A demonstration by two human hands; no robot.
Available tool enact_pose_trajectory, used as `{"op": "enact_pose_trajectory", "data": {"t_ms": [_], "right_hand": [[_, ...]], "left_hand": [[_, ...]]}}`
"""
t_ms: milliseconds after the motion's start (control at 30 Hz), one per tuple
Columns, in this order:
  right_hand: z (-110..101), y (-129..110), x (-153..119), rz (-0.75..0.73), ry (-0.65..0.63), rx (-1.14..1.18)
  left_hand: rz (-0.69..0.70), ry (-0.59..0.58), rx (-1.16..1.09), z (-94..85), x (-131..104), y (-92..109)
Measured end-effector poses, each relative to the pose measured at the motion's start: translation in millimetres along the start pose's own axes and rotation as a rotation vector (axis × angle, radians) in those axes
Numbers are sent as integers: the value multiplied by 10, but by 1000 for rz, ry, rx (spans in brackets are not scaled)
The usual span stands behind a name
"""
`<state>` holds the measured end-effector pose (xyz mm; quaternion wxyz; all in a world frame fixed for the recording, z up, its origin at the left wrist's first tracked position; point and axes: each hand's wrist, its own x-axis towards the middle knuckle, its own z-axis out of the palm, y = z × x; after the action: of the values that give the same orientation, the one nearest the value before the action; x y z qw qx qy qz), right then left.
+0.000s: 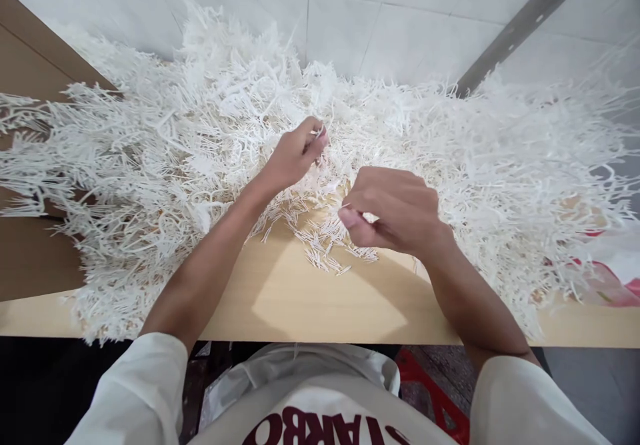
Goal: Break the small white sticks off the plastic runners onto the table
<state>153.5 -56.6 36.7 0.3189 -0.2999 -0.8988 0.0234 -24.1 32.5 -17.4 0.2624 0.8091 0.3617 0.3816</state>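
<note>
A large heap of thin white branched strands, plastic-looking [210,132], spreads over the wooden table [320,298]. At the middle of the heap's near side, my left hand [300,152] is closed in a pinch, with a slim white strand showing at its fingertips. Lower and to the right, my right hand [395,208] is curled closed, its thumb against the fingers. A tiny white tip shows by that thumb, but what the fingers hold is hidden. Short loose white sticks [325,245] lie on the wood between and below my hands.
Brown cardboard [37,258] stands at the left, partly covered by strands. A tiled wall [345,32] rises behind the heap, with a grey metal post [520,25] at the right. A pink-and-clear plastic bag [605,285] lies at the right edge.
</note>
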Motion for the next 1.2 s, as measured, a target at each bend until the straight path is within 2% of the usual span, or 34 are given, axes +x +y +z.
{"op": "enact_pose_trajectory", "data": {"t_ms": [67,133,167,233,333,433,633,700,833,900,967,1033,1100,1200], "right_hand": [[-21,54,17,144,112,-27],[-23,197,36,347,211,-31],[-19,275,44,418,200,0],[-3,394,56,463,76,72],[14,412,64,412,-154,90],[9,343,62,383,-238,22],[38,350,24,295,-188,-251],[48,303,12,233,-160,-304],[3,63,14,-59,-122,-103],[-36,-10,28,-120,-37,-4],[-62,28,44,11,95,-27],[-62,160,52,234,184,-100],[-34,308,50,380,178,-110],[36,410,38,421,78,-3]], "left_hand": [[-23,-16,-78,-24,-1,-1],[-28,-60,-134,-35,-10,72],[-26,-83,-150,-36,-17,122],[-16,-110,-159,-35,-31,215],[10,-122,-132,-38,-46,295],[41,-146,-94,-52,-52,320],[89,-189,-19,-23,-62,360],[93,-161,-38,-3,-58,318],[-4,-15,-106,-24,-24,109],[-67,38,-184,-55,-4,29],[-112,40,-294,-72,9,29],[-145,6,-401,-65,10,105],[-173,-21,-473,-43,-1,209],[-198,-26,-515,-23,-26,319]]}}
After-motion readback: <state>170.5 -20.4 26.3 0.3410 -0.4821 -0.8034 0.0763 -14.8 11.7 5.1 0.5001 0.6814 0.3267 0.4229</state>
